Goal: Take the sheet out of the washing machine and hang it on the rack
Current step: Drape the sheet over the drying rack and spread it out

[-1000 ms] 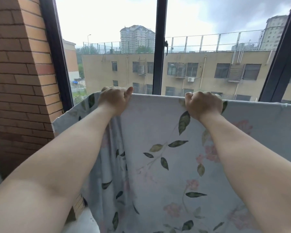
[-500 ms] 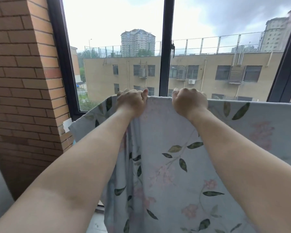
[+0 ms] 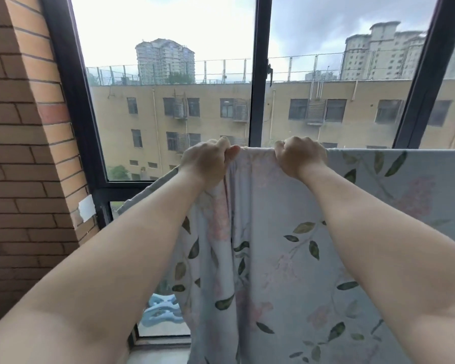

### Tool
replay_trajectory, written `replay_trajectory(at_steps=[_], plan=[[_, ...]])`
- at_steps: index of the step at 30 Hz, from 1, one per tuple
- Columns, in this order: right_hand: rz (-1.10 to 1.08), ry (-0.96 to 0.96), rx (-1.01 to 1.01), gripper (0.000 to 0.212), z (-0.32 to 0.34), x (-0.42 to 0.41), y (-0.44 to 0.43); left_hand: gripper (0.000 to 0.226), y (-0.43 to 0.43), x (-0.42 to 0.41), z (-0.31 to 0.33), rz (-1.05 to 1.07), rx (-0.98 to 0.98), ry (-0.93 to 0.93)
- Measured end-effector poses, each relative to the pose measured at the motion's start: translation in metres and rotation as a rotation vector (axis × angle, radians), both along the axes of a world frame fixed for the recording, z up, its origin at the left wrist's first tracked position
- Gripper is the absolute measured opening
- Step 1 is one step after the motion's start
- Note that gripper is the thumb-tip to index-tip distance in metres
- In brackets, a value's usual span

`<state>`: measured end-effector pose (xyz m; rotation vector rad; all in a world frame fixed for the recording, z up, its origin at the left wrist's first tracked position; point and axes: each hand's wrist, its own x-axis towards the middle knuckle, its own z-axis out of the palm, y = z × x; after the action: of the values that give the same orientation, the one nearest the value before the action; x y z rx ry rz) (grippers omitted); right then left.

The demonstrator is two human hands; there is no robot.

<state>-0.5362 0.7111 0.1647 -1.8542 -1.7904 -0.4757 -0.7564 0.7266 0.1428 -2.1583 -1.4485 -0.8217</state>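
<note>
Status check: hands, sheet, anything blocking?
Left hand and right hand both fisted on sheet's top edge. Sheet hangs draped before the window, bunched under left hand. Rack hidden by fabric. Nothing blocking.

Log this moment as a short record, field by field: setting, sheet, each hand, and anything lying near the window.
setting: indoors at a black-framed window, brick wall on the left
sheet: pale floral sheet, top edge held up level, rest hanging down; bunched in folds below the left hand, flatter to the right
left hand: left hand in a closed grip on the top edge
right hand: right hand in a closed grip on the top edge, close beside the left
rack: not visible
near window: light blue plastic item low by the glass, kind unclear
</note>
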Motion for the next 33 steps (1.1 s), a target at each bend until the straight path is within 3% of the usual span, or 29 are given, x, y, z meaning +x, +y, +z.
replay_trajectory(at_steps=[4, 10, 14, 20, 27, 30, 33], plan=[[-0.035, -0.018, -0.046, 0.048, 0.002, -0.004, 0.005, 0.055, 0.003, -0.031, -0.007, -0.020, -0.005, -0.016], [-0.055, -0.035, -0.047, 0.046, 0.001, -0.001, 0.009, 0.057, 0.003, -0.079, -0.047, 0.008, -0.161, -0.211], [-0.054, -0.026, -0.031, 0.046, 0.001, 0.002, 0.008, 0.051, -0.004, -0.098, -0.081, 0.078, -0.102, -0.176], [-0.048, 0.006, -0.028, 0.050, 0.001, -0.002, 0.007, 0.046, -0.008, -0.109, -0.081, 0.075, -0.089, -0.191], [-0.046, 0.009, -0.045, 0.051, 0.003, 0.004, 0.001, 0.083, -0.005, -0.129, -0.074, 0.142, -0.060, -0.233], [-0.044, 0.010, -0.047, 0.050, 0.003, 0.012, 0.000, 0.097, -0.008, -0.139, -0.061, 0.086, -0.266, -0.401], [-0.046, 0.005, -0.048, 0.051, 0.003, 0.014, 0.002, 0.092, -0.012, -0.151, -0.064, 0.033, -0.785, -0.763]])
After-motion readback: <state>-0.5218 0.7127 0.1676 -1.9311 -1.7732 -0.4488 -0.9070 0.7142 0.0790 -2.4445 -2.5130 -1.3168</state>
